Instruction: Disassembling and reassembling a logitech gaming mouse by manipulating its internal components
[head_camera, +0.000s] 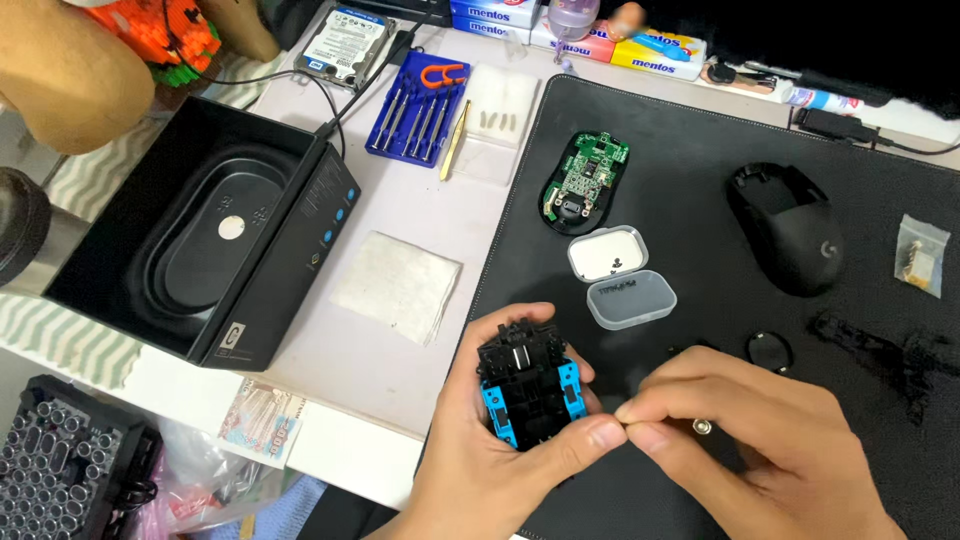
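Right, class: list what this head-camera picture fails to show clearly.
- Head view: what the right hand pinches; fingertips cover it.
- Underside of the black-and-blue plastic mouse frame, hidden by the left hand.
- Specks inside the clear plastic case: too small.

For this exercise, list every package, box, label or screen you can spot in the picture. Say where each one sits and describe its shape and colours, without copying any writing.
Open black box: left of the mat, rectangular, blue dots on its side.
Candy boxes: top edge, long white, blue and yellow cartons.
Hard drive label: top left, white sticker on a silver drive.
Clear plastic case: on the mat's middle, small, lid open.
Small clear bag: far right.
No screens.
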